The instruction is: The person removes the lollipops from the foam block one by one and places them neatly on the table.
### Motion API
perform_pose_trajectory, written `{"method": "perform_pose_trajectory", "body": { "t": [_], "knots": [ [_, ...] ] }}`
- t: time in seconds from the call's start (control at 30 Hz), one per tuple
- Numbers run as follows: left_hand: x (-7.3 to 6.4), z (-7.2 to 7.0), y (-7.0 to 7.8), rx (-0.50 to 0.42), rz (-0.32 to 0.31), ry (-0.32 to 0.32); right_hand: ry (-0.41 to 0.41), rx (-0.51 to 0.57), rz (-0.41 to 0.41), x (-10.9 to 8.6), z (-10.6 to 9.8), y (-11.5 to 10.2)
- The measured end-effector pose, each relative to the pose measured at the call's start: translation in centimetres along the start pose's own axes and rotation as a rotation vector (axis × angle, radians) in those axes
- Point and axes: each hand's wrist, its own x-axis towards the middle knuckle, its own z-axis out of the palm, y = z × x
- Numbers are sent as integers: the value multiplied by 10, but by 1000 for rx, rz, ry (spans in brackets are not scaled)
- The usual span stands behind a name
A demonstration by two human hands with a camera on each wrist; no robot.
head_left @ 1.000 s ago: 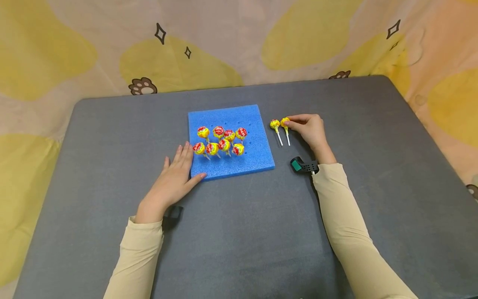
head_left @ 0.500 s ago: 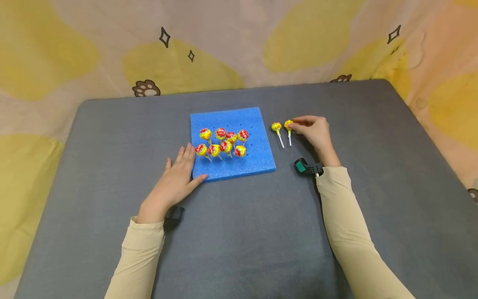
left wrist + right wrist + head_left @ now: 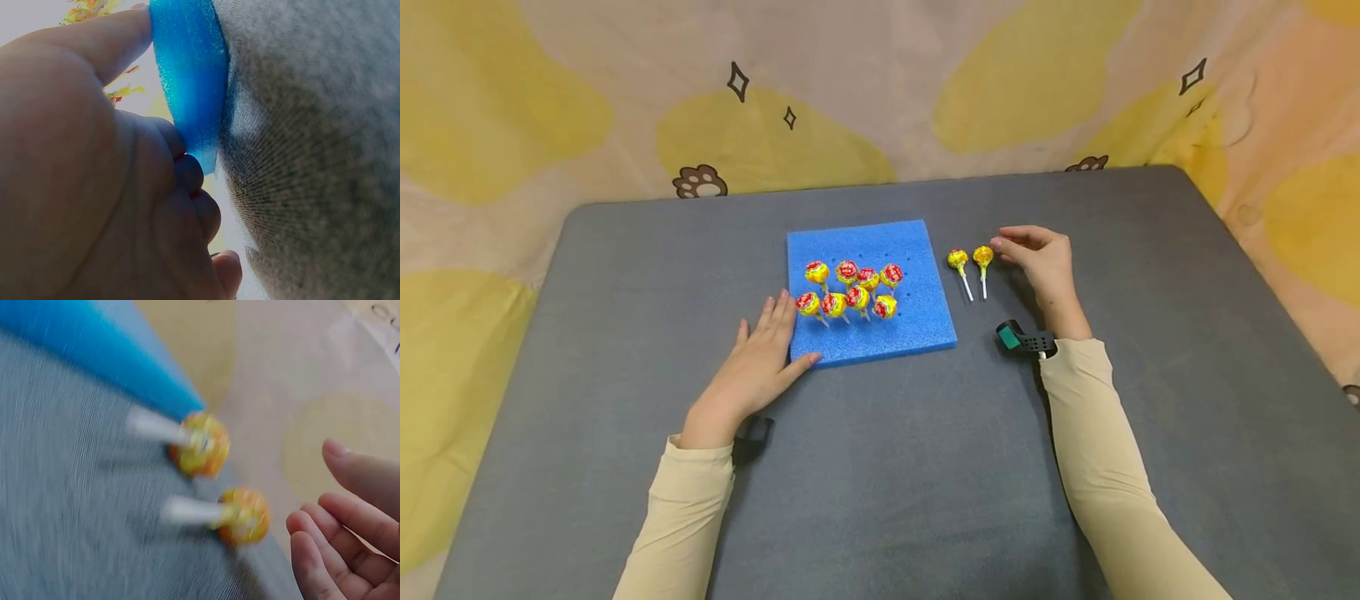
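A blue foam board lies on the table, with several yellow-and-red lollipops standing in it by their sticks. My left hand rests against the board's left edge, fingers straight and thumb along its front corner. To the right of the board two lollipops lie side by side on the table, a left one and a right one, sticks pointing toward me. My right hand is just right of that second lollipop. In the right wrist view its thumb and fingers are apart and hold nothing.
The grey table reaches back to a patterned yellow-and-pink cloth. Small holes dot the board behind and to the right of the standing lollipops. A black strap with a camera sits on the right wrist.
My right hand has let go of the right-hand lollipop and moved slightly right, away from it. That lollipop now lies a little farther from the other. The left hand stays at the board.
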Motion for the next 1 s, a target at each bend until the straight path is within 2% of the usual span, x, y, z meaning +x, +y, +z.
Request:
{"method": "perform_pose_trajectory", "body": {
  "t": [0.1,0.17,0.33,0.5,0.7,0.83,1.0],
  "knots": [
    [0,0,0,-1,1,9,-44,122,-11,-3,6,-10],
    [-1,0,0,-1,1,13,-104,183,-26,-6,13,-17],
    [-2,-1,2,-7,-5,6,-280,224,-43,-20,39,-32],
    [-1,0,2,-7,-9,3,-387,159,-28,-31,64,-40],
    [-1,0,2,-4,-8,3,-449,79,-24,-36,76,-37],
    [-2,0,2,-4,-16,-5,-473,72,-38,-38,81,-35],
    [-1,1,1,-5,-18,-3,-464,50,-63,-39,85,-33]
  ]
}}
